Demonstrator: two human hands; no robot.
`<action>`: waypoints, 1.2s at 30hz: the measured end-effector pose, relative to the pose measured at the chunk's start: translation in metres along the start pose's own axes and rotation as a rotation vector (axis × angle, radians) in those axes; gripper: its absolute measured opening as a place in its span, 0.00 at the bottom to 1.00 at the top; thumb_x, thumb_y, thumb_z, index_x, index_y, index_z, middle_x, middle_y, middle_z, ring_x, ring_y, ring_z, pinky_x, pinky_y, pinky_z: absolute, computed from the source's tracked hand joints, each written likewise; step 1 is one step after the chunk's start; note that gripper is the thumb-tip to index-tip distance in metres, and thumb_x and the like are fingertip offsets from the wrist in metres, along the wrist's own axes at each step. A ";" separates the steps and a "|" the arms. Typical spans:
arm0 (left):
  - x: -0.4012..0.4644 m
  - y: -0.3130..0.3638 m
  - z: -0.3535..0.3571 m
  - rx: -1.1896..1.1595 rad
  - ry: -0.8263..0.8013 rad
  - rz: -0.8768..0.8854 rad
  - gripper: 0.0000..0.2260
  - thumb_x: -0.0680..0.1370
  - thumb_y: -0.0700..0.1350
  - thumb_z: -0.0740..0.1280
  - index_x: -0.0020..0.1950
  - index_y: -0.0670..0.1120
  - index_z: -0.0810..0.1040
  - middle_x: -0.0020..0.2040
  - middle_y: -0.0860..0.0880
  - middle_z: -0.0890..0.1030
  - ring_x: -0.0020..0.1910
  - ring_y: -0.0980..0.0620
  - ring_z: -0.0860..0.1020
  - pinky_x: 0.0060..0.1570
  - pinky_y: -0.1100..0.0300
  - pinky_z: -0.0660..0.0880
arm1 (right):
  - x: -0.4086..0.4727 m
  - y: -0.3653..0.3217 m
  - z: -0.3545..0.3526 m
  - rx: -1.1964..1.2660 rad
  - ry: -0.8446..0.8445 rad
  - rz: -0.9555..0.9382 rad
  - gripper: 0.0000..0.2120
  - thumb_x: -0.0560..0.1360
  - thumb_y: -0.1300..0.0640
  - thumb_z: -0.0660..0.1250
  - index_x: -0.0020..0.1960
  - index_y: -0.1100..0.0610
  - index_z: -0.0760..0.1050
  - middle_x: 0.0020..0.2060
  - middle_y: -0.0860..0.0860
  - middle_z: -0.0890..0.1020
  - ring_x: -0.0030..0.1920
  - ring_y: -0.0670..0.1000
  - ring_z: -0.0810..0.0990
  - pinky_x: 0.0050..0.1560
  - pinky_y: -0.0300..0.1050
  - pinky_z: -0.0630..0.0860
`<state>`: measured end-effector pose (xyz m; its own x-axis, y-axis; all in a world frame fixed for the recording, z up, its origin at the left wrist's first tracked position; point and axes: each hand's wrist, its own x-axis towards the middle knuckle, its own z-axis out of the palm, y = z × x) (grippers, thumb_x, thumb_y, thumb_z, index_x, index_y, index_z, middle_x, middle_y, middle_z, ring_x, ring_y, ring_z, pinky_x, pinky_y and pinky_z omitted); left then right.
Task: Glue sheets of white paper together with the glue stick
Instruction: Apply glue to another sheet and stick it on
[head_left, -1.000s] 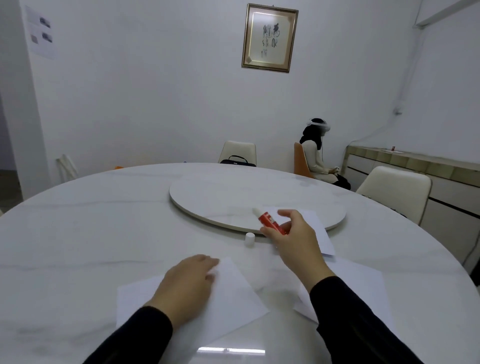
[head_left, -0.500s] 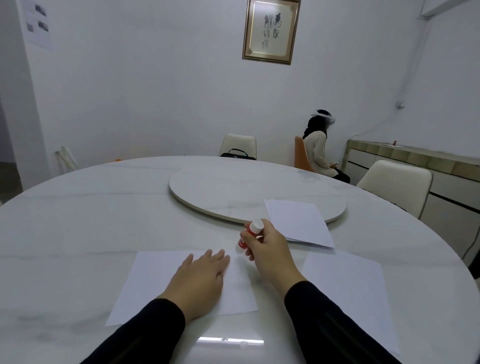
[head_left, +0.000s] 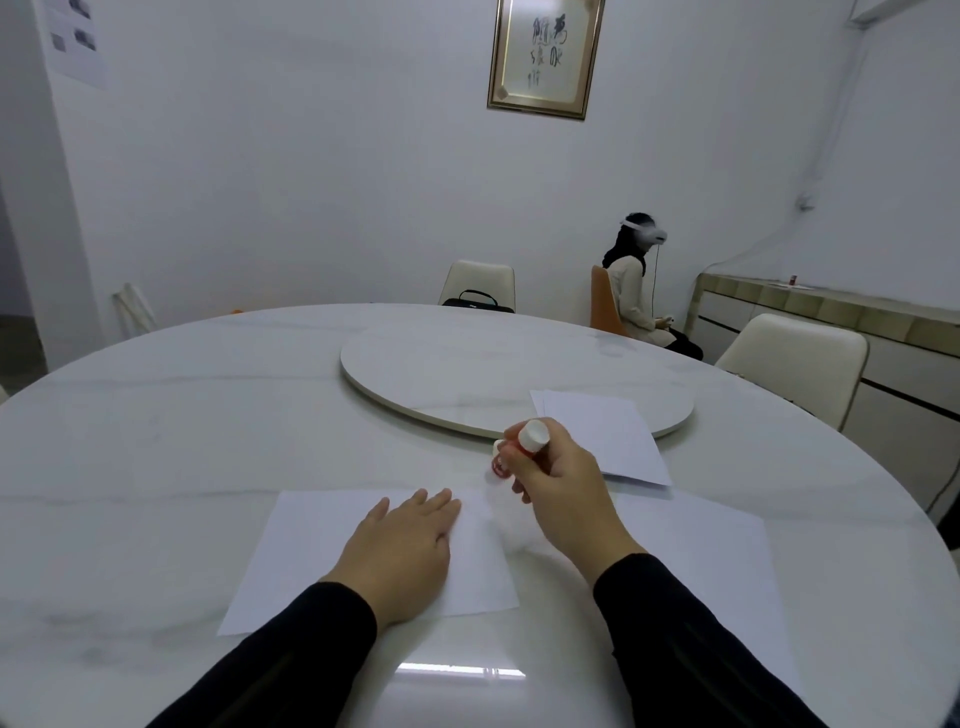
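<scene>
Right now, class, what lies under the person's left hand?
The left hand lies flat on a white sheet of paper, which rests on the marble table. The hand covers part of the sheet, so any glue there cannot be seen.

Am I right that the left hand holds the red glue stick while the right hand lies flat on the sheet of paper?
Not quite: the hands are swapped. In the head view the right hand grips the red glue stick, its tip down near the far right corner of the sheet of paper, while the left hand lies flat on that sheet.
</scene>
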<state>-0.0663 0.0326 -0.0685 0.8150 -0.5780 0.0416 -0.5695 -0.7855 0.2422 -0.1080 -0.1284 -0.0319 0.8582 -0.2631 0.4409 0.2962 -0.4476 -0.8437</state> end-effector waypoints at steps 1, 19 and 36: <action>0.000 0.000 0.000 -0.002 0.002 0.001 0.23 0.81 0.44 0.45 0.77 0.53 0.51 0.78 0.56 0.50 0.77 0.56 0.48 0.76 0.53 0.43 | -0.001 -0.001 0.001 0.023 0.008 -0.003 0.01 0.76 0.62 0.65 0.47 0.58 0.75 0.37 0.49 0.81 0.33 0.40 0.76 0.38 0.35 0.75; -0.001 0.001 0.000 0.008 0.012 0.005 0.23 0.82 0.52 0.47 0.77 0.53 0.52 0.78 0.55 0.50 0.77 0.55 0.48 0.76 0.54 0.44 | -0.040 -0.006 -0.018 0.057 -0.398 0.134 0.06 0.72 0.56 0.67 0.43 0.60 0.76 0.37 0.57 0.82 0.31 0.46 0.73 0.33 0.36 0.70; -0.004 -0.009 -0.023 -0.155 0.089 -0.151 0.22 0.81 0.53 0.54 0.75 0.53 0.58 0.77 0.53 0.57 0.76 0.52 0.54 0.74 0.56 0.50 | -0.026 -0.006 -0.037 0.938 0.178 0.345 0.05 0.70 0.59 0.67 0.43 0.60 0.76 0.37 0.60 0.82 0.27 0.49 0.72 0.26 0.35 0.69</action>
<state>-0.0621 0.0466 -0.0485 0.8997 -0.4295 0.0776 -0.4230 -0.8143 0.3976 -0.1474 -0.1507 -0.0270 0.9068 -0.4089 0.1026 0.3195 0.5078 -0.8000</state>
